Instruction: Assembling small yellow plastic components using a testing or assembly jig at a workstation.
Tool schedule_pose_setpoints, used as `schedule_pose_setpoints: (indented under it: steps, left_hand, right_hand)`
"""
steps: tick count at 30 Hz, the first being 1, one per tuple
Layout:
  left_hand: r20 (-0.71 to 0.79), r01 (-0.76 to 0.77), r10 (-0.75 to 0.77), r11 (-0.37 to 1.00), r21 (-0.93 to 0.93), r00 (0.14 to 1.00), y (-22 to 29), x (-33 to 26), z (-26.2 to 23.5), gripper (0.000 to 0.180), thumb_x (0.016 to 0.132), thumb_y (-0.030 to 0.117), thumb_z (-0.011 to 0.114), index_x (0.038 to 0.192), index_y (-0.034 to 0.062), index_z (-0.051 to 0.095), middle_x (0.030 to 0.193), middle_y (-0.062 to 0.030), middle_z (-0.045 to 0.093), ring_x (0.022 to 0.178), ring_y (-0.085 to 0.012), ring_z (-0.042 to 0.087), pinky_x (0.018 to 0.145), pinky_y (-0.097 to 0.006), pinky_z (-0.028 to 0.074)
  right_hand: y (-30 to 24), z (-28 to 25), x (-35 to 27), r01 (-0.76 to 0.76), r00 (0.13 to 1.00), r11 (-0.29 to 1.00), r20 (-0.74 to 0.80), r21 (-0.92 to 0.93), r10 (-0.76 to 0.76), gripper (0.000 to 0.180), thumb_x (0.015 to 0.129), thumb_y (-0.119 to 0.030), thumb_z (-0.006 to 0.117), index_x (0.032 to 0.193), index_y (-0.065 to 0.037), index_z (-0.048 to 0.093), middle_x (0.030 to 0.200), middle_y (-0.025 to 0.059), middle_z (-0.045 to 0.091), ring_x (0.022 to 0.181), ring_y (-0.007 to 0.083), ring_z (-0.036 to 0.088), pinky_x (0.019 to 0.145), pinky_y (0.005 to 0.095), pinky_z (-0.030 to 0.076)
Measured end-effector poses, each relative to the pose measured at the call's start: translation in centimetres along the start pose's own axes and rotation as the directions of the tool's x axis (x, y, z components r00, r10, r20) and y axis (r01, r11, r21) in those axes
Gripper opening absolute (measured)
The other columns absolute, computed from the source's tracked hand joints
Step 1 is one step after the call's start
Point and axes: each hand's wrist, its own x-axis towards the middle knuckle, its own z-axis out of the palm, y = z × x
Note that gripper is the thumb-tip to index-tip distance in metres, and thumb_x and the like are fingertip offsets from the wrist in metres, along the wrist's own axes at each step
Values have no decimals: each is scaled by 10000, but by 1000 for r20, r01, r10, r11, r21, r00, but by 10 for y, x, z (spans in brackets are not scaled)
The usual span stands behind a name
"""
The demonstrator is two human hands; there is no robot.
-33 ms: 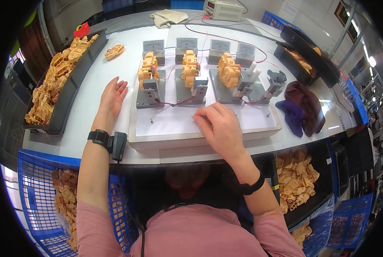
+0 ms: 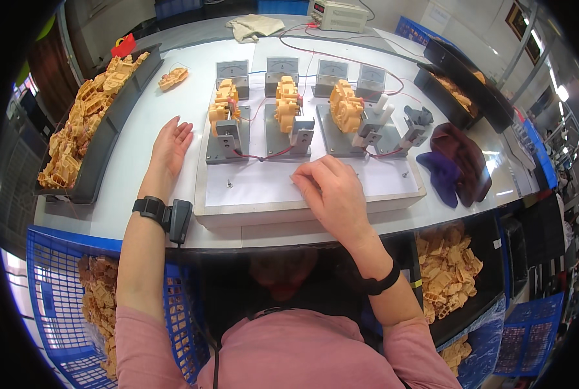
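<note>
Hands rest empty: left [image 2: 169,148] flat, right [image 2: 331,192] curled on white test board [image 2: 393,188].

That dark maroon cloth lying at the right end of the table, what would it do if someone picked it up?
The maroon cloth lies crumpled in soft folds, so it would probably droop limply rather than hold its shape. It looks light for its size. Pushed, it would likely bunch up and drag rather than slide or roll, perhaps taking the purple cloth lying against it along.
</note>
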Motion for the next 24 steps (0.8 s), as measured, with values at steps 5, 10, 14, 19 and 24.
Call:
schedule_pose_setpoints:
  steps: [5,10,14,19,24]
  left_hand:
    - [-1,-2,2,1000,1,1000,0,0,0,458,1030,260,519,1390,2,403,1266,-178,482,1194,-257,537,1034,-359,484]
    - [-6,-1,1,1000,10,1000,1,-2,2,459,1033,261,514,1394,1,399,1269,-179,481,1196,-254,536,1035,-358,486]
    - [-12,0,0,1000,11,1000,2,-4,3,458,1037,259,505,1400,2,393,1275,-179,477,1199,-252,534,1034,-355,486]
    - [-17,1,-1,1000,15,1000,3,-6,7,455,1038,259,503,1398,2,394,1277,-177,477,1198,-251,536,1032,-355,487]
    - [-8,1,-1,1000,7,1000,1,-2,2,449,1033,256,516,1391,8,406,1261,-169,489,1181,-247,547,1023,-350,492]
  right_hand:
    - [0,1,0,5,1000,1000,-6,-4,-5,80,853,-142,699,874,-69,672,844,55,627,793,289,593,729,392,459]
    - [0,0,0,4,1000,1000,-8,-15,-4,84,854,-147,698,873,-70,671,848,55,630,799,289,595,732,392,460]
    - [0,1,-1,3,1000,1000,-11,-14,-3,80,852,-145,699,868,-71,672,843,53,628,792,284,593,728,389,459]
    - [-1,0,0,-5,1000,1000,-7,-18,5,77,848,-143,704,862,-74,673,825,45,619,754,268,584,712,385,458]
    - [0,1,0,10,1000,1000,-21,-16,-10,78,845,-144,709,859,-77,674,810,39,613,721,255,578,691,376,457]
